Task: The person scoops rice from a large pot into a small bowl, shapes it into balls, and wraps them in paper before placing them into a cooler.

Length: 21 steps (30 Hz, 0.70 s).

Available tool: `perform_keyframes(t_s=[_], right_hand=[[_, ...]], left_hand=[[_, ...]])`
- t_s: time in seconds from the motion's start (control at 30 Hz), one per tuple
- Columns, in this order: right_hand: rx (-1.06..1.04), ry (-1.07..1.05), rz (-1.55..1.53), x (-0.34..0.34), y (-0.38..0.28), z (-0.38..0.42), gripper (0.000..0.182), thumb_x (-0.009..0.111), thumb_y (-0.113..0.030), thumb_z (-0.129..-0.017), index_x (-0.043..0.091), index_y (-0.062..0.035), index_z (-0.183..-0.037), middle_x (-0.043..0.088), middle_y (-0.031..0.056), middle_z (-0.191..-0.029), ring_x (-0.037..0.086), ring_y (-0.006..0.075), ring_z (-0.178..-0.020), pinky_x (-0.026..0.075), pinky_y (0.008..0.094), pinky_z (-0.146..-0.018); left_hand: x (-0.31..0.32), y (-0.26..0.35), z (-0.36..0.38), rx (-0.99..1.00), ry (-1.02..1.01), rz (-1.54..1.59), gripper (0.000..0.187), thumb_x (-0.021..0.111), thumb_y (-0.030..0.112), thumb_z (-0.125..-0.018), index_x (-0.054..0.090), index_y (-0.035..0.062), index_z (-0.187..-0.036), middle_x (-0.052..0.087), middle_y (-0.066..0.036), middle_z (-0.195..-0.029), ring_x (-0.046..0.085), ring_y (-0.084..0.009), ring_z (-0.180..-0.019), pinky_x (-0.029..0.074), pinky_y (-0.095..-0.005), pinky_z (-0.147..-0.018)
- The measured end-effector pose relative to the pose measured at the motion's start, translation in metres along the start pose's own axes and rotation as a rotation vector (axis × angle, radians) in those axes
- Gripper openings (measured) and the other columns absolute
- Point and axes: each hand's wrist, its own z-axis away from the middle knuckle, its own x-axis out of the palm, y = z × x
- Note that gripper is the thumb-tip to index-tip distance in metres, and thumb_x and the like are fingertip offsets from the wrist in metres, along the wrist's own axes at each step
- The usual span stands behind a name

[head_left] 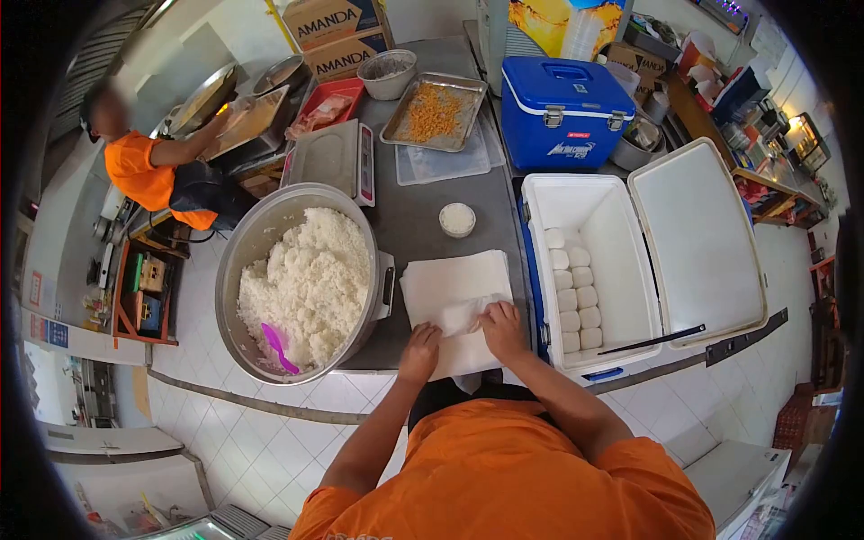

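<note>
A small white paper packet (pixel 463 317) lies on a stack of white paper sheets (pixel 445 277) at the table's front edge. My left hand (pixel 420 351) grips the packet's left end, fingers curled in. At the opposite end, my right hand (pixel 504 329) pinches the paper. What the packet contains is hidden by the wrap. Just beyond the sheets stands a small bowl of white rice (pixel 457 220). To the left, a large metal pot (pixel 236 252) holds a heap of cooked rice (pixel 310 283), with a purple spatula (pixel 279 349) resting in it.
An open white cooler (pixel 589 193) at right holds rows of wrapped white packets (pixel 576 301). Behind it sits a closed blue cooler (pixel 565 112). A scale (pixel 333 162), a tray of orange shreds (pixel 436 110) and boxes (pixel 346 58) stand farther back. A co-worker (pixel 144 171) works at left.
</note>
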Motion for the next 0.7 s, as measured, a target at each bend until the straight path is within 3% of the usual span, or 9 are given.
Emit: perform_keyframes(t_s=[0.07, 0.1, 0.13, 0.17, 0.27, 0.37, 0.6, 0.67, 0.7], right_hand=[[0.034, -0.268, -0.004, 0.007, 0.012, -0.015, 0.008, 0.071, -0.01, -0.086, 0.069, -0.0033, -0.09, 0.067, 0.0129, -0.103, 0.064, 0.0358, -0.109, 0.053, 0.049, -0.092], [0.037, -0.269, -0.003, 0.005, 0.012, -0.028, 0.008, 0.071, -0.01, -0.086, 0.069, -0.0033, -0.09, 0.067, 0.0129, -0.103, 0.064, 0.0358, -0.109, 0.053, 0.049, -0.092], [0.223, -0.407, -0.027, 0.001, 0.005, -0.045, 0.009, 0.071, -0.012, -0.087, 0.07, -0.0035, -0.089, 0.067, 0.0135, -0.099, 0.065, 0.036, -0.105, 0.054, 0.0485, -0.088], [0.411, -0.545, -0.052, -0.002, 0.003, -0.058, 0.01, 0.071, -0.014, -0.087, 0.07, -0.0036, -0.088, 0.066, 0.0141, -0.094, 0.067, 0.0361, -0.101, 0.055, 0.0481, -0.084], [0.05, -0.367, 0.052, 0.004, 0.021, -0.071, 0.011, 0.069, -0.014, -0.087, 0.071, -0.0031, -0.088, 0.066, 0.0161, -0.091, 0.069, 0.0372, -0.094, 0.057, 0.0478, -0.081], [0.093, -0.422, -0.024, 0.031, 0.034, -0.048, 0.013, 0.07, -0.015, -0.086, 0.07, -0.0024, -0.085, 0.065, 0.0177, -0.088, 0.069, 0.0369, -0.09, 0.057, 0.0473, -0.083], [0.172, -0.09, -0.222, 0.039, 0.006, -0.024, 0.019, 0.071, -0.02, -0.089, 0.074, -0.0014, -0.085, 0.07, 0.0206, -0.091, 0.068, 0.0361, -0.082, 0.056, 0.0436, -0.076], [0.663, -0.271, -0.38, 0.011, -0.02, -0.04, 0.031, 0.074, -0.029, -0.093, 0.073, 0.0021, -0.092, 0.072, 0.0206, -0.093, 0.069, 0.0304, -0.08, 0.054, 0.0386, -0.073], [0.678, -0.265, -0.364, 0.001, -0.031, -0.044, 0.031, 0.074, -0.029, -0.093, 0.073, 0.0021, -0.092, 0.072, 0.0206, -0.093, 0.069, 0.0304, -0.08, 0.054, 0.0386, -0.073]], left_hand=[[-0.009, 0.0, -0.02, -0.008, -0.066, 0.089, 0.045, 0.066, 0.004, -0.086, 0.058, -0.0016, -0.13, 0.065, -0.026, -0.125, 0.063, -0.04, -0.122, 0.052, -0.0505, -0.103], [-0.021, 0.009, -0.037, -0.259, -0.204, 0.09, 0.038, 0.068, 0.005, -0.087, 0.061, -0.0002, -0.124, 0.065, -0.025, -0.119, 0.065, -0.04, -0.116, 0.054, -0.0493, -0.098], [-0.028, 0.015, -0.052, -0.51, -0.341, 0.089, 0.031, 0.069, 0.006, -0.087, 0.064, 0.0013, -0.117, 0.065, -0.024, -0.114, 0.067, -0.0401, -0.11, 0.056, -0.0481, -0.093], [-0.03, 0.016, -0.064, -0.51, -0.343, 0.091, 0.031, 0.069, 0.006, -0.087, 0.064, 0.0013, -0.117, 0.065, -0.024, -0.114, 0.067, -0.0401, -0.11, 0.056, -0.0481, -0.093], [-0.033, 0.013, -0.08, -0.395, -0.043, -0.007, 0.021, 0.072, 0.01, -0.088, 0.067, 0.0014, -0.106, 0.065, -0.023, -0.107, 0.067, -0.0427, -0.106, 0.056, -0.0503, -0.089], [-0.021, 0.001, -0.08, -0.204, -0.107, -0.14, 0.016, 0.073, 0.012, -0.088, 0.068, 0.0003, -0.098, 0.064, -0.022, -0.104, 0.067, -0.0453, -0.101, 0.056, -0.0527, -0.086], [-0.003, 0.015, -0.057, -0.454, -0.065, 0.111, 0.014, 0.07, 0.009, -0.089, 0.068, -0.0023, -0.096, 0.068, -0.019, -0.087, 0.069, -0.0406, -0.087, 0.055, -0.0497, -0.081], [-0.006, 0.018, -0.063, -0.499, -0.126, 0.217, 0.014, 0.068, 0.009, -0.09, 0.069, -0.0025, -0.099, 0.069, -0.019, -0.083, 0.07, -0.0388, -0.084, 0.056, -0.0468, -0.081], [-0.013, 0.03, -0.065, -0.596, -0.059, 0.496, 0.012, 0.067, 0.009, -0.091, 0.07, -0.0017, -0.097, 0.069, -0.017, -0.084, 0.07, -0.0333, -0.082, 0.055, -0.0443, -0.078]])
